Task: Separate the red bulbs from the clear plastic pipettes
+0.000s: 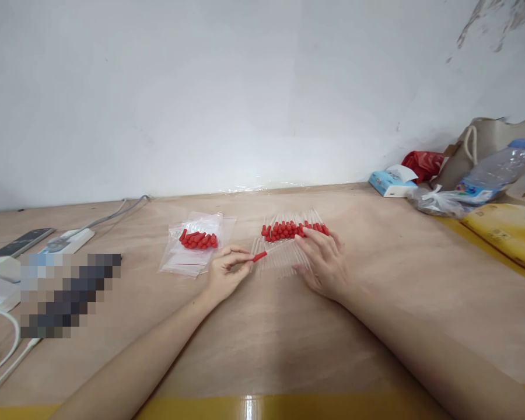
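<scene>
My left hand (228,273) is closed, pinching a red rubber dropper bulb (259,256) between thumb and fingertips. From the bulb a thin clear dropper tube runs to the right, and the fingers of my right hand (326,265) are closed around its far end. Below this tube lie several bare clear tubes (275,263) side by side on the table. Just behind them is a row of droppers with red bulbs (284,231), their clear tubes pointing to the wall. Loose red bulbs (198,240) rest on clear zip bags (184,260) left of my left hand.
At the right are a tissue pack (392,183), a plastic bottle (499,169), a knotted plastic bag (437,201) and a yellow pack (505,230). On the left lie a power strip (72,239), a dark remote-like device (23,242), cables and a pixelated area. A white wall (227,105) closes the back.
</scene>
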Demonstrator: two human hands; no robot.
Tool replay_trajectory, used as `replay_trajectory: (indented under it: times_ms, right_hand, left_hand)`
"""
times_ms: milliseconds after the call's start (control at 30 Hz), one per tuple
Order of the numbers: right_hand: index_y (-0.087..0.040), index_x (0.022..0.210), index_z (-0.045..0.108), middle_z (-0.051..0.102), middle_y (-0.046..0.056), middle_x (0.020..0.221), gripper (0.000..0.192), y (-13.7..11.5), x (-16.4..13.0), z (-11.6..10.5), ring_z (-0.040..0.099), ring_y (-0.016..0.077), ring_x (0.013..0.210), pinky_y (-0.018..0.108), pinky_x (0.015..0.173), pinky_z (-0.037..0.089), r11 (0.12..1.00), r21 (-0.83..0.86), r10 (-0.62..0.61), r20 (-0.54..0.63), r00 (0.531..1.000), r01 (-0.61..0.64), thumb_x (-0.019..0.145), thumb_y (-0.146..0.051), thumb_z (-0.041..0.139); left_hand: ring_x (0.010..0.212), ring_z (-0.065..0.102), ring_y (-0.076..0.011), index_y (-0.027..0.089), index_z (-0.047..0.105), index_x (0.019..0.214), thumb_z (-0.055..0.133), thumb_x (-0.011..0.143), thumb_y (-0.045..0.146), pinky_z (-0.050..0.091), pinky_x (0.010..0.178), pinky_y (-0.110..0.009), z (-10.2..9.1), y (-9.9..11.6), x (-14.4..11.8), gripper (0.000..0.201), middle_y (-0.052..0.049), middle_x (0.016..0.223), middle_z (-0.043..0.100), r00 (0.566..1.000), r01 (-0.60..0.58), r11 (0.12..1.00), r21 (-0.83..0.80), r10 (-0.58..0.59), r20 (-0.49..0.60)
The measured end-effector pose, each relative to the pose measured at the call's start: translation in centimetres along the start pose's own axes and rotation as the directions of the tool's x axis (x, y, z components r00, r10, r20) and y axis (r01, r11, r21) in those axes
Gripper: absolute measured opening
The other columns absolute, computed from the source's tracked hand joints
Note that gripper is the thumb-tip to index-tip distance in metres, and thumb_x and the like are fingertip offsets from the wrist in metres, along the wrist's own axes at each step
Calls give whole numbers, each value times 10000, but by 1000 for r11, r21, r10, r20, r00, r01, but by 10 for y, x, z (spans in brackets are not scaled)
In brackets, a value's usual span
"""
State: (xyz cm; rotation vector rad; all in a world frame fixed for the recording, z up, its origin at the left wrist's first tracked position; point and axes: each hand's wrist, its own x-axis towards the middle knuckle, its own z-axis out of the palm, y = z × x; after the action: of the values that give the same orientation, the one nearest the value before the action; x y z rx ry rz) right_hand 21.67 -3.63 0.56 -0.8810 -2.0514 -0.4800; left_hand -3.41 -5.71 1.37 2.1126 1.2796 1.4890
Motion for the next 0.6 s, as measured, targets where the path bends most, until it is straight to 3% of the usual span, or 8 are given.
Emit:
replay_trajectory:
  times_ms: [100, 233, 400, 533, 600]
  right_hand:
    - [-232, 1218, 473, 612, 51, 1105, 414, -8, 4, -2, 467, 217, 1123, 479, 1039, 149, 993, 32, -116, 35, 993, 115, 820, -336, 525]
    - [-226, 1123, 542, 677, 9, 854, 293, -13, 7, 0, 540, 175, 982, 473, 1022, 143, 987, 70, -148, 33, 988, 145, 838, -285, 515]
    - [-224, 922, 628, 606, -23, 650, 156, -14, 7, 6, 524, 128, 743, 453, 990, 181, 987, 60, -154, 66, 986, 150, 844, -266, 500]
    - [-223, 832, 638, 573, -22, 638, 155, -17, 7, 11, 476, 117, 697, 444, 980, 187, 984, 82, -167, 81, 983, 161, 843, -272, 491]
    - [-225, 829, 636, 569, -19, 641, 163, -19, 7, 12, 468, 119, 701, 436, 978, 191, 982, 93, -171, 86, 981, 163, 845, -284, 485]
  left_hand:
    - [794, 592, -131, 211, 683, 836, 603, 726, 154, 504, 725, -281, 4, 5, -4, 147, -47, 862, 607, 989, -135, 991, 24, 133, 65]
    - [769, 597, -120, 211, 673, 870, 591, 736, 119, 510, 695, -261, 7, 9, -5, 182, -44, 856, 605, 967, -230, 973, -23, 231, 111]
    - [817, 591, -125, 207, 654, 911, 566, 763, 125, 505, 734, -270, 7, 9, -7, 191, -53, 891, 595, 955, -244, 969, -29, 245, 166]
    - [1005, 540, -178, 206, 579, 1090, 576, 780, 215, 454, 866, -348, 11, 12, -5, 311, -94, 1089, 562, 941, -264, 958, 114, 230, 246]
    - [1036, 522, -192, 213, 579, 1088, 570, 791, 254, 419, 901, -372, 13, 13, -3, 300, -83, 1081, 587, 918, -324, 929, 179, 264, 295]
